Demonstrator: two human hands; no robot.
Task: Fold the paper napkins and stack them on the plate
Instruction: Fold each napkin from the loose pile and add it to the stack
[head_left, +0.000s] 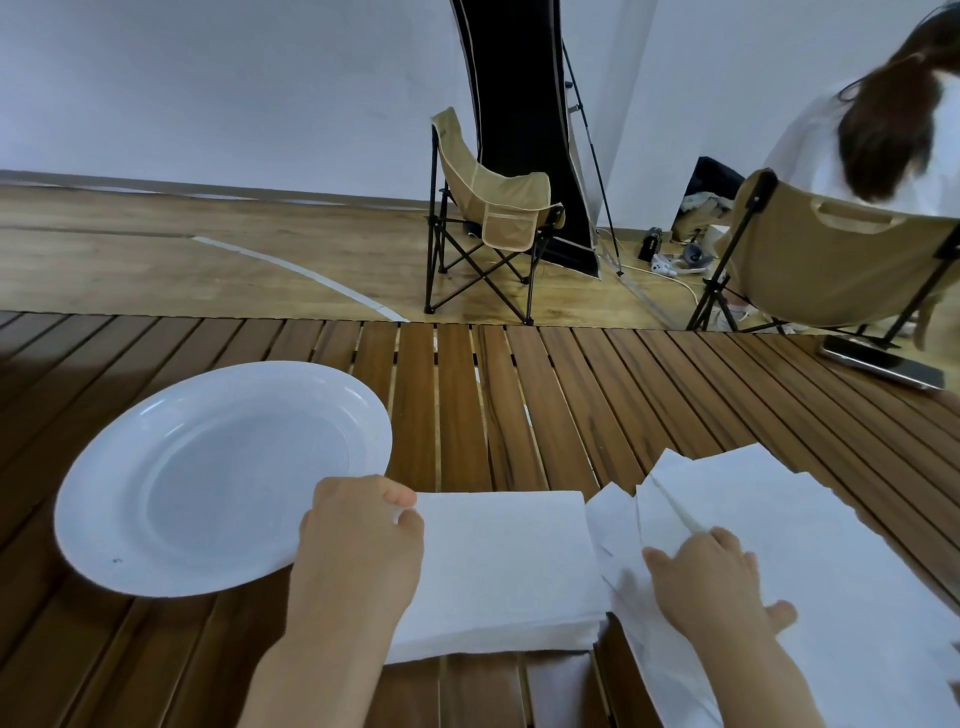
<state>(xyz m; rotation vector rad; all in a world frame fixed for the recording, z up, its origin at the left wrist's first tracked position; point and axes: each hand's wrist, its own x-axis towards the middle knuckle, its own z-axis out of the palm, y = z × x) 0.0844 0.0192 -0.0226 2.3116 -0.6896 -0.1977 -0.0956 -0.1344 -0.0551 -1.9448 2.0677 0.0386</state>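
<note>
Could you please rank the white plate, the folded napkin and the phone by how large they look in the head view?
1. white plate
2. folded napkin, nearer the camera, so perhaps flattered
3. phone, farthest away, so its rank is unsure

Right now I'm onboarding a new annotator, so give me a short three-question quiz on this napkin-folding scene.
1. True or false: the white plate already holds folded napkins.
2. Which hand grips the edge of the folded napkin? A) left hand B) right hand C) neither
3. Fill in: the right hand rests on the ______ napkins lying on the slatted table.

Key: 1 false, the plate is bare; 2 A; 3 unfolded.
</note>
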